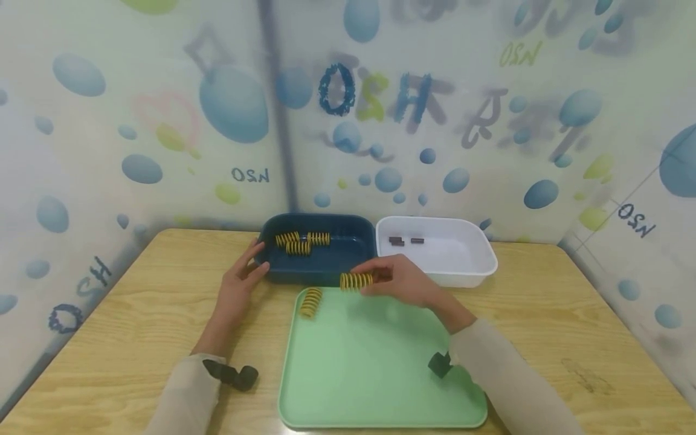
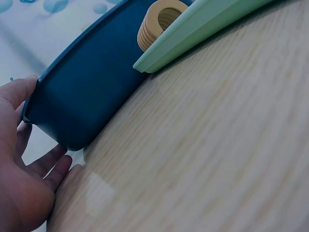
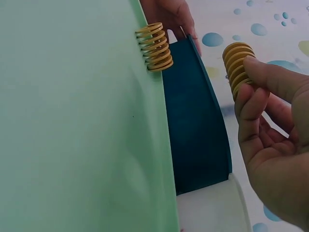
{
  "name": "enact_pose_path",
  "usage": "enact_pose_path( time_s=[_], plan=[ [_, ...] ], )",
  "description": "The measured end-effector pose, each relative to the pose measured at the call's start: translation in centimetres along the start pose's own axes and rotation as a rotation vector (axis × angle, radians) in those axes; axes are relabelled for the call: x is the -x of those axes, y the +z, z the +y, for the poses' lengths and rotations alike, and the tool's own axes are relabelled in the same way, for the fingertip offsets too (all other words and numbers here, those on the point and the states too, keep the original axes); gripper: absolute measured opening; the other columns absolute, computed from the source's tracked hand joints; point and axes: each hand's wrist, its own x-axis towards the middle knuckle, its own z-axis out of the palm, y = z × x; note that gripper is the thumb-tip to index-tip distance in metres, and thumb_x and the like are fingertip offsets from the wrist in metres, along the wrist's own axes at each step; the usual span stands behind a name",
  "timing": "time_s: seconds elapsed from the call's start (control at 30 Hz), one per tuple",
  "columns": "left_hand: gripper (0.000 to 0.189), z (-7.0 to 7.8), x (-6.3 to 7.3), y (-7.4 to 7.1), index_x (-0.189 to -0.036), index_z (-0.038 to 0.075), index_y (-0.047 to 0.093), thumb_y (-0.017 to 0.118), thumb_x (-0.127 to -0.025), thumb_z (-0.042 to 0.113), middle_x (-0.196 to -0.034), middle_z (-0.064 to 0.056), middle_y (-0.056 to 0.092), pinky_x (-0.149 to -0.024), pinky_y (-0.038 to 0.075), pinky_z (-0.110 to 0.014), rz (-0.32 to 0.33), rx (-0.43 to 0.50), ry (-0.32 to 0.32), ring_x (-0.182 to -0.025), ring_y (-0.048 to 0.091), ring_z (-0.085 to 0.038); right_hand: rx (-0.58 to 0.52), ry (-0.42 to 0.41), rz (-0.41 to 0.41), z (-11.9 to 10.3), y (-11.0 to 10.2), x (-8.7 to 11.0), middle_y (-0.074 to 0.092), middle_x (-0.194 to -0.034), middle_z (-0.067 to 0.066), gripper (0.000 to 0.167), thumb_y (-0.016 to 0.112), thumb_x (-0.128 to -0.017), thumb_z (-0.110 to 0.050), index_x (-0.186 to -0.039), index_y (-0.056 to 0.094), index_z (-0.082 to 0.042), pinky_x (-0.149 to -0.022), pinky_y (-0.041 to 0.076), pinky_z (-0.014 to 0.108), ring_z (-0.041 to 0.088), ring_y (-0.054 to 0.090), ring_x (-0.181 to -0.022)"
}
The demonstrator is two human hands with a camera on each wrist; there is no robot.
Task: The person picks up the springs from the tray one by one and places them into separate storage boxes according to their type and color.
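My right hand (image 1: 399,281) pinches a yellow coil spring (image 1: 356,281) between thumb and fingers, above the far edge of a green tray (image 1: 375,368). In the right wrist view this spring (image 3: 237,67) is tilted, apart from the tray. Another yellow spring (image 1: 311,302) lies at the tray's far left corner. My left hand (image 1: 237,284) holds the left end of a dark blue bin (image 1: 342,263). In the left wrist view the thumb meets the bin's rim (image 2: 72,46), with the other fingers around its end. Inside the bin lie 3 yellow springs (image 1: 298,248).
A white bin (image 1: 462,251) stands right beside the blue one and contains 3 small dark cylindrical pieces (image 1: 417,240). Both bins sit on the wooden table (image 1: 544,338) behind the tray. Patterned sheeting (image 1: 380,145) rises behind and along the sides.
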Motion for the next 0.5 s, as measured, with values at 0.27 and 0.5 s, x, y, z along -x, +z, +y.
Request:
enact_pose_path(
  time_s=[0.27,0.5],
  plan=[
    [0.052,-0.1,-0.1,0.0,-0.146,0.011,0.041,0.058,-0.097,0.020,-0.157,0.001,0.021,-0.094,0.037,-0.010,0.011,-0.004,0.006,-0.136,0.032,-0.030,-0.019,0.014,0.000,-0.4,-0.4,-0.6,0.068,-0.102,0.011,0.035,0.072,-0.086,-0.008,-0.120,0.065,-0.002,-0.069,0.051,0.027,0.023,0.058,-0.081],
    [0.053,-0.1,0.0,0.0,-0.146,0.011,0.041,0.058,-0.097,0.023,-0.158,0.000,0.021,-0.094,0.038,-0.011,0.007,-0.015,0.002,-0.135,0.034,-0.031,0.051,0.018,0.020,0.5,-0.6,-1.5,0.067,-0.092,0.008,0.037,0.072,-0.087,-0.011,-0.122,0.064,-0.005,-0.063,0.048,0.027,0.017,0.055,-0.074]
  ],
)
